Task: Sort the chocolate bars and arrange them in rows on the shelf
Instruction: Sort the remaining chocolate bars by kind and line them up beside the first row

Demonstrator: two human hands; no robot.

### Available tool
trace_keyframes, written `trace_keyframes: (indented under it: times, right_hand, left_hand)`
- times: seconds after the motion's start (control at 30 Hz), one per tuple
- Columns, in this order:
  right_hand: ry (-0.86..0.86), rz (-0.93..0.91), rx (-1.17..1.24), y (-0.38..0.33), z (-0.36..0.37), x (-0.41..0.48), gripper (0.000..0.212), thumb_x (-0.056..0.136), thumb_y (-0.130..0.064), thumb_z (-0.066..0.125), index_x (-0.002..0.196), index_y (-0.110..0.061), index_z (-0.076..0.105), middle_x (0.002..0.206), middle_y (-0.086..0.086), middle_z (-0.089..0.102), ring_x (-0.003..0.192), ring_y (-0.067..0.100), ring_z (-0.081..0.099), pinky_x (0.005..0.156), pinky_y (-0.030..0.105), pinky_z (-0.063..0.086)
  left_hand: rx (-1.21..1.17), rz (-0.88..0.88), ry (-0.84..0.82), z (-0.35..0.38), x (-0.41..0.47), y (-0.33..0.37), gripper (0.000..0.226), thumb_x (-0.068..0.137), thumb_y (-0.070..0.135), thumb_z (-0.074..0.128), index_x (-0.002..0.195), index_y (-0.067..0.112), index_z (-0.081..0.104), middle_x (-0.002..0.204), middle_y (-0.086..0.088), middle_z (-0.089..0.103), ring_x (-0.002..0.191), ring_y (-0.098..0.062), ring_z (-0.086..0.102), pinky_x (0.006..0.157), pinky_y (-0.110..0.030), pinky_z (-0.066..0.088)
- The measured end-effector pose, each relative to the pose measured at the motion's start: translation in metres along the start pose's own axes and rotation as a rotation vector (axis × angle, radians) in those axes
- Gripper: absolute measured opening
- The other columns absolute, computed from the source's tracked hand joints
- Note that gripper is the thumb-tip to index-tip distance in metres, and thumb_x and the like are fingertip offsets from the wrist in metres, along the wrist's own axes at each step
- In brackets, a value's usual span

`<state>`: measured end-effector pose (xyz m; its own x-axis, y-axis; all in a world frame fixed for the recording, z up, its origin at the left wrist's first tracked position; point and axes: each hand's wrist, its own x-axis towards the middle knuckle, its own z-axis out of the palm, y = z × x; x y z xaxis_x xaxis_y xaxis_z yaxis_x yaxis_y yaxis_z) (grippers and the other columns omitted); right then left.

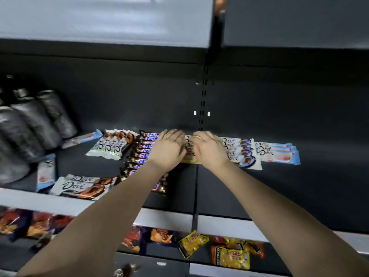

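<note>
On the dark shelf [299, 192] chocolate bars lie in a row along the back. My left hand [169, 148] and my right hand [209, 149] press from both sides on a stack of white Dove bars [189, 148] between them. Left of my hands runs a column of dark Snickers bars [142, 154]. Further left sits a group of white Dove bars [109, 146]. Right of my hands lie more Dove bars [246, 154] and pale pink-and-blue Dove bars [277, 152]. Loose Dove bars [83, 186] lie near the front left edge.
Dark cylindrical packs [36, 124] stand at the shelf's left end. A pale blue bar [46, 172] and another [81, 137] lie loose beside them. The shelf below holds purple packets [40, 222] and yellow packets [231, 256]. An upright slotted post [202, 100] divides the back wall.
</note>
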<state>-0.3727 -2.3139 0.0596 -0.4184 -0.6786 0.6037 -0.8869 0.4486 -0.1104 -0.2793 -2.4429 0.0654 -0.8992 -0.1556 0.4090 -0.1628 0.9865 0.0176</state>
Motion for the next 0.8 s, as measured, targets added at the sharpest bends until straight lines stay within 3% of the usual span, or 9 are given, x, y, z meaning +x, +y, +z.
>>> trace_keyframes:
  times: [0.07,0.2,0.33,0.47,0.57,0.67,0.8]
  right_hand:
    - [0.002,-0.034,0.008,-0.027,0.01,0.016,0.024,0.073,-0.012,0.057,0.091,-0.011,0.073,0.096,0.007,0.069,0.086,0.027,0.066,0.075,0.037,0.055]
    - [-0.011,-0.113,0.046,-0.077,0.03,0.044,0.042,0.079,-0.023,0.036,0.096,-0.011,0.073,0.1,0.006,0.069,0.091,0.027,0.065,0.079,0.038,0.054]
    - [-0.027,-0.153,0.08,-0.124,0.051,0.064,0.036,0.079,-0.017,0.042,0.097,-0.009,0.072,0.101,0.008,0.068,0.093,0.029,0.064,0.081,0.039,0.053]
    - [-0.071,-0.184,0.105,-0.168,0.075,0.075,0.043,0.078,-0.021,0.036,0.097,-0.01,0.072,0.099,0.007,0.069,0.091,0.028,0.065,0.082,0.037,0.053]
    - [-0.107,-0.201,0.133,-0.197,0.091,0.081,0.037,0.077,-0.016,0.042,0.098,-0.011,0.072,0.099,0.007,0.068,0.091,0.029,0.065,0.083,0.04,0.053]
    - [-0.176,-0.213,0.167,-0.223,0.107,0.089,0.031,0.079,-0.01,0.053,0.105,-0.008,0.069,0.11,0.012,0.065,0.102,0.032,0.062,0.091,0.044,0.049]
    - [-0.237,-0.234,0.179,-0.264,0.125,0.097,0.033,0.088,-0.012,0.051,0.119,-0.011,0.062,0.125,0.009,0.058,0.118,0.028,0.052,0.096,0.04,0.044]
  left_hand:
    - [0.002,-0.047,0.015,-0.009,-0.011,-0.028,0.052,0.092,0.032,0.034,0.134,0.003,0.047,0.14,-0.012,0.048,0.135,-0.025,0.038,0.115,-0.037,0.017]
    - [0.009,-0.113,0.011,-0.021,-0.033,-0.08,0.048,0.091,0.024,0.045,0.135,0.004,0.046,0.14,-0.011,0.048,0.135,-0.024,0.037,0.115,-0.037,0.016]
    - [0.025,-0.172,0.015,-0.028,-0.058,-0.122,0.047,0.09,0.026,0.04,0.132,0.007,0.049,0.134,-0.011,0.054,0.131,-0.027,0.042,0.114,-0.039,0.02]
    - [0.051,-0.224,-0.016,-0.03,-0.084,-0.165,0.05,0.094,0.026,0.041,0.14,0.008,0.039,0.143,-0.01,0.044,0.137,-0.025,0.033,0.116,-0.035,0.014]
    - [0.064,-0.279,-0.043,-0.034,-0.102,-0.197,0.051,0.093,0.027,0.042,0.141,0.011,0.037,0.143,-0.007,0.044,0.135,-0.023,0.035,0.111,-0.032,0.019]
    - [0.055,-0.342,-0.084,-0.037,-0.121,-0.227,0.049,0.092,0.024,0.042,0.14,0.014,0.038,0.142,-0.006,0.046,0.133,-0.023,0.037,0.108,-0.032,0.026]
    - [0.019,-0.419,-0.136,-0.04,-0.153,-0.266,0.05,0.09,0.016,0.042,0.14,0.011,0.038,0.143,-0.008,0.043,0.134,-0.025,0.035,0.108,-0.036,0.032]
